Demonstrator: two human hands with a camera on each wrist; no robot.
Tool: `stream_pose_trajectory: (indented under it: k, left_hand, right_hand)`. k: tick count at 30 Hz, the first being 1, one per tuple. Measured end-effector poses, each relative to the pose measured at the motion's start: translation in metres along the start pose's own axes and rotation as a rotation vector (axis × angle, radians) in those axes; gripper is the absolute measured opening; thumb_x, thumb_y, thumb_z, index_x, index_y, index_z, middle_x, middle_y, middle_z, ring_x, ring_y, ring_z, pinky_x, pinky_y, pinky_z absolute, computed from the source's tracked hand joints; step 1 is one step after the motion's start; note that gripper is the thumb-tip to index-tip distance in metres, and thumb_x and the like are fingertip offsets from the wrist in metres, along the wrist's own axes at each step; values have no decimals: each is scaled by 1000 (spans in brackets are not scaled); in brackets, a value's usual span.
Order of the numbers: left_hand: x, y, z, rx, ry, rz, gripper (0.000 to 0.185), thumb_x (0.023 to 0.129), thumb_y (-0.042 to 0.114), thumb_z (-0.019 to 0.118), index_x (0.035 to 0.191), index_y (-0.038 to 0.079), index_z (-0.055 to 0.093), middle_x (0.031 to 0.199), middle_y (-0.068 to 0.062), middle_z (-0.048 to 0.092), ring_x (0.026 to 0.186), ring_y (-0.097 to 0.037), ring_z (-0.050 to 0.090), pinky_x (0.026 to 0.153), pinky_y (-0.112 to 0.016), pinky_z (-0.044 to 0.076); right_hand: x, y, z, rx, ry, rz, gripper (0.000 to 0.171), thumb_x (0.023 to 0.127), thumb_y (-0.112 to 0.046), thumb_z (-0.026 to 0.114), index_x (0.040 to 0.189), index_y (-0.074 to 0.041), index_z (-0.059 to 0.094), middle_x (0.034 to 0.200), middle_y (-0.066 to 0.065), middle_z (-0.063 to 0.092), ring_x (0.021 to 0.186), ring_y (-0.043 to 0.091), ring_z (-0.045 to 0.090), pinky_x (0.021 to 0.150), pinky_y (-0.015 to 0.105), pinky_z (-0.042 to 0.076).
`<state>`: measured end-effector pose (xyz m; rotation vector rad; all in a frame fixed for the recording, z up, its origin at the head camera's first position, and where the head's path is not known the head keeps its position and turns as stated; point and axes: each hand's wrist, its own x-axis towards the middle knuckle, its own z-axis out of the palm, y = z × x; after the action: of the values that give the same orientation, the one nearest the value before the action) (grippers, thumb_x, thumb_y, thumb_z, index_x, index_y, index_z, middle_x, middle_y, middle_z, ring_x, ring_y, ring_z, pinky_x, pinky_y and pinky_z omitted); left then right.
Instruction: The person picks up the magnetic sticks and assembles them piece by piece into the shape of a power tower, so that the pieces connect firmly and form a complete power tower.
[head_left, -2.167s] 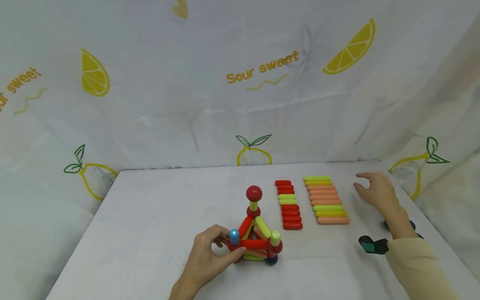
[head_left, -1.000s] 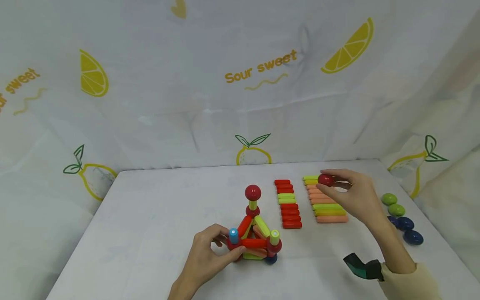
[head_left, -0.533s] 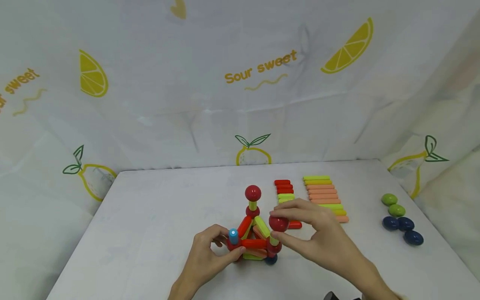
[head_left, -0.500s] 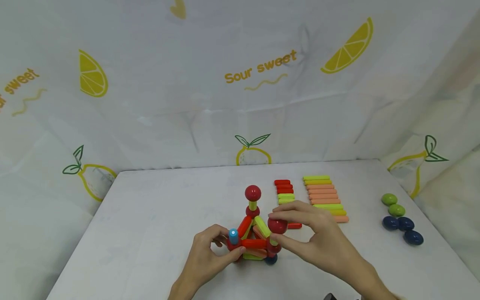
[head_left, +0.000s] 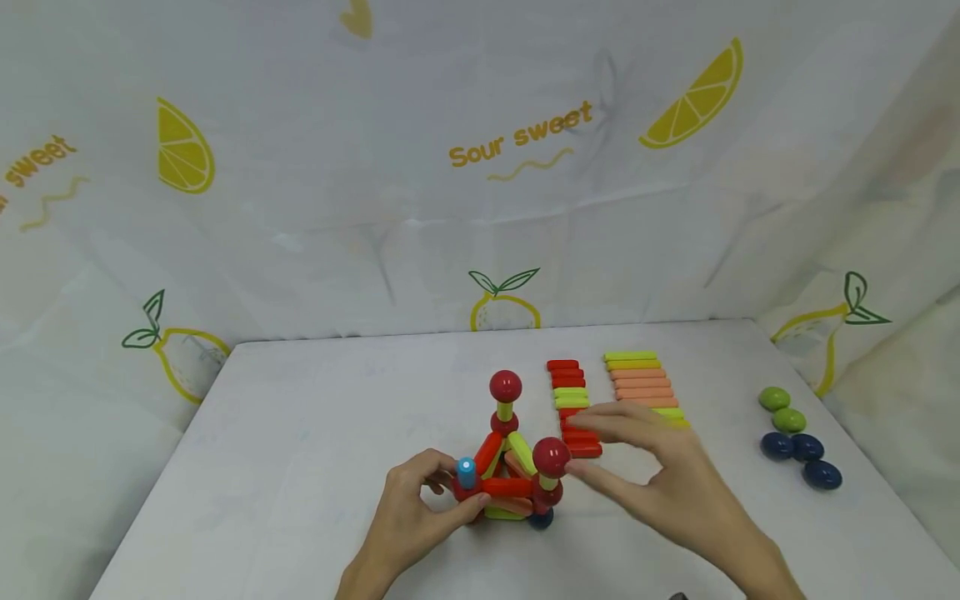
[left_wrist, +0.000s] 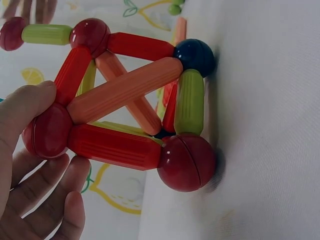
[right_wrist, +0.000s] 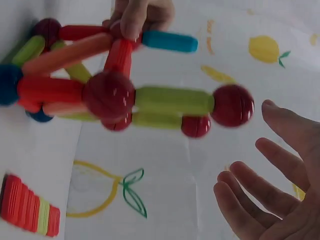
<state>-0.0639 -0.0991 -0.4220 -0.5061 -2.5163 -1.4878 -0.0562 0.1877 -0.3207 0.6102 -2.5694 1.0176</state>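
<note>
On the table [head_left: 300, 433], two hands: left [head_left: 408, 521] grips the structure [head_left: 510, 467], right [head_left: 667, 492] spread beside five balls [head_left: 795, 437].

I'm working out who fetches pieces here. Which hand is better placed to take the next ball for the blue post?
Right. The right hand is open and free, on the side of the loose balls. The left hand grips the structure by the blue post.

Bright, even light, soft shadows, wrist views slightly blurred, head view edges curved
</note>
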Motion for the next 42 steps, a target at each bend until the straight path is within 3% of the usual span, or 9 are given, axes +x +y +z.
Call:
stream_pose_trajectory:
  k: [5,8,11,21,30,33,36,38,42]
  left_hand:
    - [0,0,0,-8,-6,-1,27,79,32,89,96,20,70,87,10,73,77,1,63,69,-28,59]
    - [0,0,-1,-10,-2,-1,27,79,32,89,96,21,70,87,11,74,77,1,63,69,-27,59]
    - [0,0,0,-12,-3,-2,27,79,32,89,96,21,70,88,11,74,77,1,63,69,-27,59]
    - [-1,1,-1,-4,-6,-7,28,79,30,89,97,19,71,88,10,74,77,1,64,69,-28,59]
    - [-1,1,-3,35,41,156,30,81,25,88,106,26,72,93,15,71,84,-2,63,68,-26,55]
    - [0,2,-5,43,86,249,27,82,16,87,105,23,74,90,12,72,83,-6,63,68,-26,53]
    - [1,4,-6,40,108,280,25,81,11,86,103,19,76,85,9,72,80,-9,64,68,-25,54]
    - [1,4,-6,42,113,281,24,81,10,86,102,18,76,82,9,72,78,-9,64,68,-24,55]
    - [1,5,-5,45,115,279,25,80,10,87,102,16,76,81,8,72,78,-7,64,68,-24,55]
  right_hand:
    - [-2,64,-29,-149,114,127,44,78,-12,88,119,-9,75,116,15,74,107,31,67,82,0,46]
    - [-9,118,-41,-264,96,226,42,79,-5,85,118,3,72,115,31,69,103,50,65,79,27,61]
    - [-23,164,-49,-371,10,342,41,79,0,80,117,11,68,118,41,63,101,57,61,74,60,55]
    - [-52,217,-58,-476,-227,590,39,75,8,72,112,18,64,116,46,58,104,66,54,77,64,50]
    - [-49,204,-55,-430,-185,623,44,78,-7,82,113,15,67,115,45,59,105,65,55,83,69,51]
    - [-40,179,-55,-381,-67,514,43,78,-12,86,110,12,71,100,38,66,84,48,67,69,44,61]
    - [-25,138,-54,-288,60,340,41,76,-13,89,109,6,75,93,26,70,71,12,70,57,14,52]
    - [-12,102,-51,-208,114,239,41,75,-11,90,112,2,76,96,19,70,75,-6,66,62,3,47]
    - [13,24,-41,-93,152,21,49,70,-5,92,117,-7,76,103,7,71,82,-6,67,77,-2,47]
